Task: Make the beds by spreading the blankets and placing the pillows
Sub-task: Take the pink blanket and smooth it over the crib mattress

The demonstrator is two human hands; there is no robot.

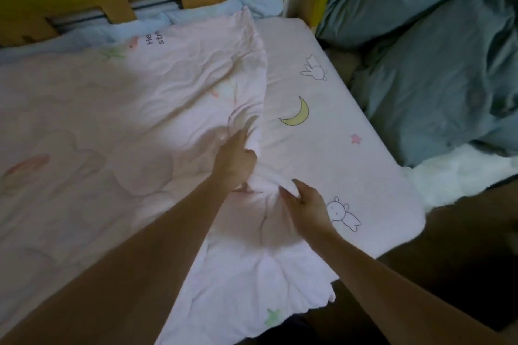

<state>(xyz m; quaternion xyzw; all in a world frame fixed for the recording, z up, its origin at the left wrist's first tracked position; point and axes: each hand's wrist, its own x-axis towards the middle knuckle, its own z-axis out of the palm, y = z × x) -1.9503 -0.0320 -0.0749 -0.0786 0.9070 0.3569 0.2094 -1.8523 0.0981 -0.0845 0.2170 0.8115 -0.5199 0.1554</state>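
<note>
Bed (pixel 322 131); both hands' grip (pixel 238 159) bunching blanket (pixel 140 109)

Both bare forearms reach in from 6 o'clock, converging toward the centre. The left hand (pixel 235 161) sits at 12 o'clock of the right hand (pixel 307 203), fingers curled, its grip bunching the blanket (pixel 168 109) edge. The right hand's fingers curl too, pinching the same edge just beside it.
</note>
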